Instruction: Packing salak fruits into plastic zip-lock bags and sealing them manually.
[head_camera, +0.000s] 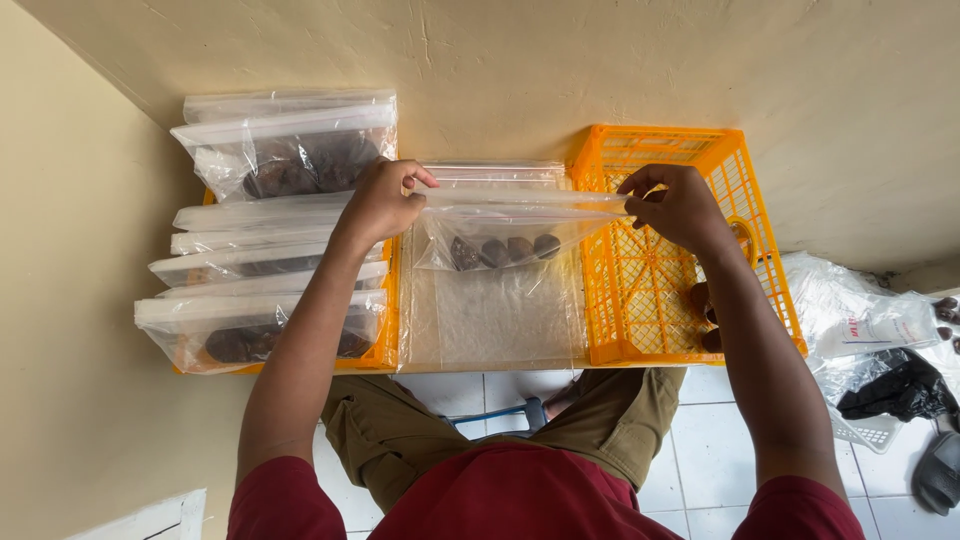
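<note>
Here the left hand (382, 200) pinches the left end of a clear zip bag's (500, 235) top strip, and the right hand (680, 208) pinches the right end, so the bag hangs stretched between them. Four dark round lumps (505, 250) sit in a row at its bottom. Under it lies a flat stack of empty bags (495, 315) on the table. Left of the left hand, filled bags (270, 240) with dark lumps are piled over an orange crate (388, 345). Beneath the right hand stands a second orange crate (650, 300), with a few lumps showing beside the forearm. Further right, crumpled plastic (860, 315) lies on the tiled floor.
</note>
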